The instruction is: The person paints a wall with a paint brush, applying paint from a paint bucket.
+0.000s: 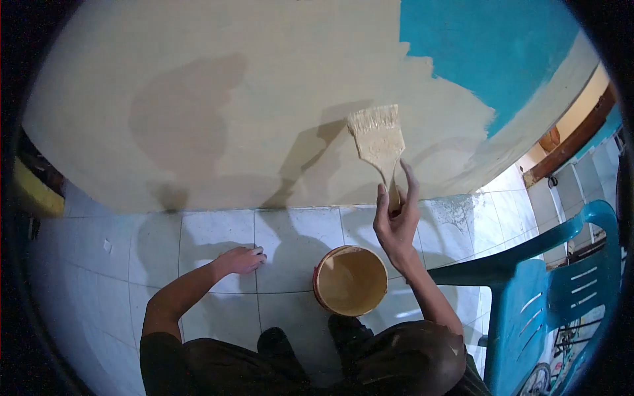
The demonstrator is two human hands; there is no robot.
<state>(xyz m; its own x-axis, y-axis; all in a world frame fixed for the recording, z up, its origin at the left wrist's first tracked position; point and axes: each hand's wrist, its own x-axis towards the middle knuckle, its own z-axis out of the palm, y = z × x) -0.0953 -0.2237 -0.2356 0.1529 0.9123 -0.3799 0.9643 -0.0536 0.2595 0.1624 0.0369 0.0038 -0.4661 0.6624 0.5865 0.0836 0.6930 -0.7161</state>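
My right hand (398, 228) is closed round the handle of a wide paintbrush (381, 140), bristles up and coated in cream paint, in front of the wall (277, 86). Whether the bristles touch the wall I cannot tell. Over the floor tiles, left of the bucket, my left hand (243, 259) has its fingers curled together; no object shows in it. A round bucket (350, 280) with cream paint inside stands on the tiles between my hands. Cream covers most of the wall, with a teal area (489, 53) at upper right.
A teal plastic chair (518, 323) stands close to my right arm. My knees and dark feet (276, 344) are just below the bucket. White floor tiles (218, 228) meet the wall's lower edge. A yellow object (36, 188) lies at far left.
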